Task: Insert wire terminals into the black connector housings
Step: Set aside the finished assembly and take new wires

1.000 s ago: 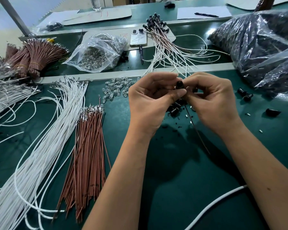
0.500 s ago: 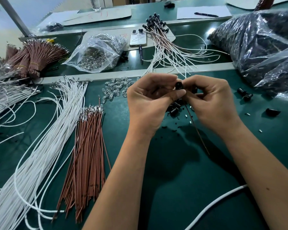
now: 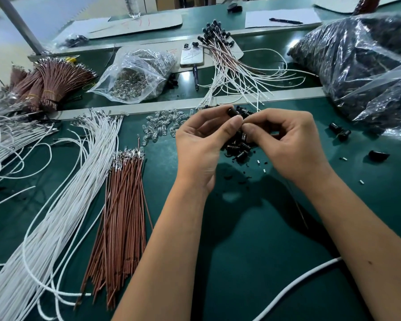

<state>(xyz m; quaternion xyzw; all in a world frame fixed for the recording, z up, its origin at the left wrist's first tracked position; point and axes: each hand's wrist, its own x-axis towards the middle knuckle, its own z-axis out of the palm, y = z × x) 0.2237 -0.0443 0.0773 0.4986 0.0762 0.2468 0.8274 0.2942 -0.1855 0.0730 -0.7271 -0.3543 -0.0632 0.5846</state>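
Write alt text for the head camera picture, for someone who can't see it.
Two bare hands meet over a green work table: the left hand pinches a small black connector housing while the right hand pinches something small against it. Beneath lies a pile of black housings, with brown wires and white wires to the left.

Green table (image 3: 252,262), brown wires (image 3: 123,205), white wires (image 3: 56,216)

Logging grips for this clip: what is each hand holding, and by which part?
The left hand pinches a small black housing by its side, between thumb and fingertips. The right hand pinches something at its fingertips, too hidden to identify.
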